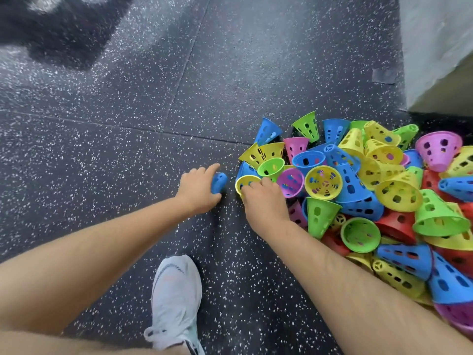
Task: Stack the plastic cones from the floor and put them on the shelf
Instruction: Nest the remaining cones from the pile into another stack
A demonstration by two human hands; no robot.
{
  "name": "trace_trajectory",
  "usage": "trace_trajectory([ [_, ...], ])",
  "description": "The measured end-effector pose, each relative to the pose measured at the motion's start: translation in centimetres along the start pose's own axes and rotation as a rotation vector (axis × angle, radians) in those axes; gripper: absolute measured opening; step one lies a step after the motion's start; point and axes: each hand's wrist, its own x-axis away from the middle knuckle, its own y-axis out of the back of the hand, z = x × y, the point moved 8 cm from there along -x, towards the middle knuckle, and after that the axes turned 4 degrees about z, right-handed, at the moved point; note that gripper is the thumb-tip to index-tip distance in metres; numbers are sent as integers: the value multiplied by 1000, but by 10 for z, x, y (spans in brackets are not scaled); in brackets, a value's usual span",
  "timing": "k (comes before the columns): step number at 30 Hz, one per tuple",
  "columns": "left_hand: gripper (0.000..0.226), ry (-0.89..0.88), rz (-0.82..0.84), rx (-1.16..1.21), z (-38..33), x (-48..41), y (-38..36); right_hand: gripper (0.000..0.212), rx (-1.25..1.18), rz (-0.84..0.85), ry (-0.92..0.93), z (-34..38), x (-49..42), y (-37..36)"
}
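- The cones point(358, 196) are lying in a big heap on the speckled floor point(128, 149), out at about 3 o'clock from the white shoe point(174, 301). They are blue, yellow, green, pink and red, and they are tipping every which way.
- The left hand point(197, 190) is curling its fingers around a blue cone point(219, 183) that is sitting alone, just at 9 o'clock from the heap.
- The right hand point(266, 201) is pinching the rim of a yellow cone point(245, 184) at the near edge of the heap, with its fingers bent close together on it.
- The cones are looking thin, hard and full of holes, so I am guessing they are very light and a bit springy.
- I think they are sliding and rolling easily, so a poke is likely sending the heap tumbling.
- The wide rim is looking like the best place to hold, with fingers hooking inside or through a hole.
- For stacking, I am thinking the pointy end is going into the open end of the next one.
- No shelf is showing; a grey block point(440, 52) is standing at 1 o'clock.
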Motion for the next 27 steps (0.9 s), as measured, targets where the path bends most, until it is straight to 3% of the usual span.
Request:
trace_trajectory([
  [5, 77, 136, -39, 917, 17, 38, 8, 6, -285, -181, -31, -11, 22, 11],
  [9, 53, 215, -68, 1311, 20, 68, 1, 14, -680, -193, -129, -27, 40, 18],
  [12, 44, 243, -49, 1477, 16, 83, -11, 15, -884, -214, -237, -33, 54, 24],
  [17, 70, 217, -4, 1538, 5, 106, -27, 9, -979, -322, -219, -22, 71, 37],
  [23, 70, 15, 108, 1430, -17, 122, -23, 5, -995, -84, -83, 9, 80, 31],
  [27, 69, -111, 102, 1306, -28, 122, -20, 35, -985, 88, -82, 14, 82, 13],
])
